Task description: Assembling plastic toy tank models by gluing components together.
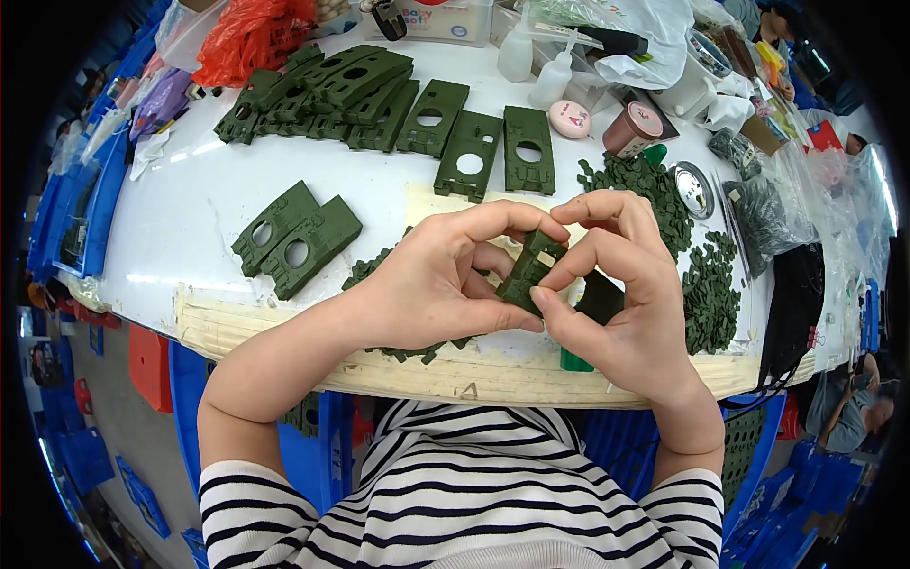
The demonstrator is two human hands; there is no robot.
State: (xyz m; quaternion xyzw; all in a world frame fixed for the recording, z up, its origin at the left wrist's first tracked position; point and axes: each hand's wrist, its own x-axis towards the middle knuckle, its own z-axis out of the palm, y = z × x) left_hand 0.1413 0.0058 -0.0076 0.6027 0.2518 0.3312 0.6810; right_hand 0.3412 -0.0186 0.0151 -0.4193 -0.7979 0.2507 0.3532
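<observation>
Over the table's near edge, my left hand (422,275) and my right hand (630,284) grip a dark green plastic toy tank hull (519,283) between them. My left fingers curl round its left side, with the thumb along the near end. Right thumb and fingertips press on its upper face, beside a small pale patch. Part of the hull is hidden behind my right hand. Small loose dark green plastic pieces (370,268) lie under and beside my left hand. Heaps of similar pieces (713,299) lie right of my right hand.
Two matching hulls (308,248) lie at left; several more (365,90) stand stacked or in a row at the back. Beyond are white squeeze bottles (553,81), a pink round tin (570,119), a brown-pink jar (633,130), a metal lid (693,190) and a red bag (251,43).
</observation>
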